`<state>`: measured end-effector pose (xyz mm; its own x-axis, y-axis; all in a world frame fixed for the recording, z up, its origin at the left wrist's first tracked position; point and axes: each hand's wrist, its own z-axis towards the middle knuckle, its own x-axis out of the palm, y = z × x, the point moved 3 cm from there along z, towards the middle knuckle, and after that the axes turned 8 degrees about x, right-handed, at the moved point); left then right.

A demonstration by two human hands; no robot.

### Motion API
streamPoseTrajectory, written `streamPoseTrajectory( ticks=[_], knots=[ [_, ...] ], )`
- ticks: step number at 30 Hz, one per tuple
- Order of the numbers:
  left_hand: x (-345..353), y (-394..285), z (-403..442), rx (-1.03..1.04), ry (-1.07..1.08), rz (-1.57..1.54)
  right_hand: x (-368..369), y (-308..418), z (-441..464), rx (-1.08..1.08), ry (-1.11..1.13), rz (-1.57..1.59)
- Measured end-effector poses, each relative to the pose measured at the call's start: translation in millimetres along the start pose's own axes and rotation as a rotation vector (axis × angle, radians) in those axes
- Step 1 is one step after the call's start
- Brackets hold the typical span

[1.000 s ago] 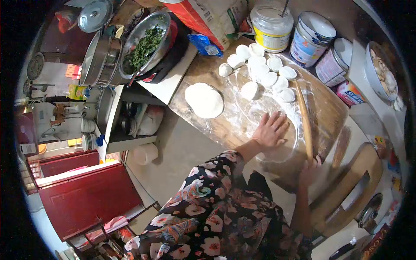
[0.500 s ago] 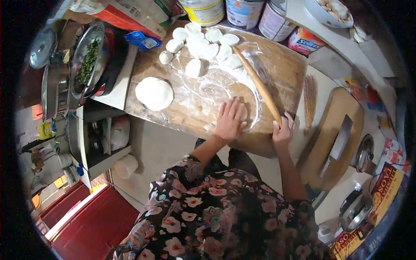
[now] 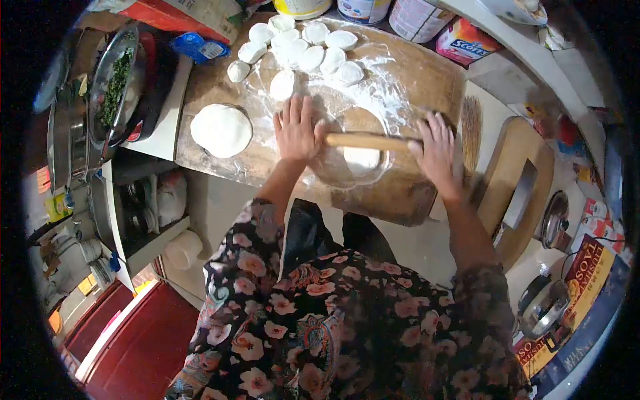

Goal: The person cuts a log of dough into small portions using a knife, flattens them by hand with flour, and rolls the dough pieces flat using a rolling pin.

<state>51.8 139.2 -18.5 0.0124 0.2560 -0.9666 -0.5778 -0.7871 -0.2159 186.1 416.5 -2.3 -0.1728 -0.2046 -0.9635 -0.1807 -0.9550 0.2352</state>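
The wooden rolling pin [image 3: 373, 141] lies level across a flattened piece of dough [image 3: 363, 160] on the floured wooden board [image 3: 267, 163]. At the pin's left end is my left hand [image 3: 297, 130], open, its fingers stretched forward and its thumb side against the pin. My right hand [image 3: 437, 150] is on the right end, with fingers extended and slightly blurred. A small lump of dough [image 3: 283, 85] sits just beyond my left fingertips. To the left rests a large round of dough [image 3: 221, 130]. Several white dough pieces [image 3: 312, 59] are grouped at the board's far side.
A metal bowl of chopped greens [image 3: 117, 87] stands at the left. Tubs [image 3: 363, 9] and a Scotts packet [image 3: 467, 41] line the back. On the right are a straw brush [image 3: 471, 127] and a cutting board [image 3: 497, 177] with a cleaver [image 3: 520, 193].
The rolling pin has swung from a slant at the right to lie across the dough. My left hand has moved left and off the dough onto the pin's end; my right hand has moved farther forward.
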Motion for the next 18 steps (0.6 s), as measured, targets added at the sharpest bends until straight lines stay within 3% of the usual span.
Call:
streamPoseTrajectory(
  ticks=[2, 7, 9, 11, 14, 16, 18],
  knots=[
    [0.9, -1.6, 6.3, 0.015, -0.047, 0.061, 18.8, -10.6, -4.2, 0.017, -0.007, 0.018],
    [-29.9, -26.9, -83.2, 0.163, 0.164, -0.066, 4.2, 3.8, -68.1, 0.021, 0.101, 0.092],
    [-26.2, -22.2, -96.9, 0.177, 0.203, -0.093, 8.6, 5.2, -94.1, -0.071, -0.031, 0.059],
    [-8.0, -11.0, -96.2, 0.112, 0.174, -0.181, -3.9, 15.8, -57.3, -0.059, 0.018, 0.039],
    [-4.9, 4.7, -41.8, 0.032, -0.024, -0.057, 9.6, 8.3, 19.8, -0.077, 0.025, -0.007],
    [-1.3, 13.4, -9.1, -0.097, -0.068, 0.017, 19.3, 6.9, 27.6, -0.092, -0.019, -0.004],
    [-9.6, 13.0, -4.0, -0.100, -0.053, 0.066, 25.2, 3.3, 32.3, 0.009, 0.030, 0.016]
  ],
)
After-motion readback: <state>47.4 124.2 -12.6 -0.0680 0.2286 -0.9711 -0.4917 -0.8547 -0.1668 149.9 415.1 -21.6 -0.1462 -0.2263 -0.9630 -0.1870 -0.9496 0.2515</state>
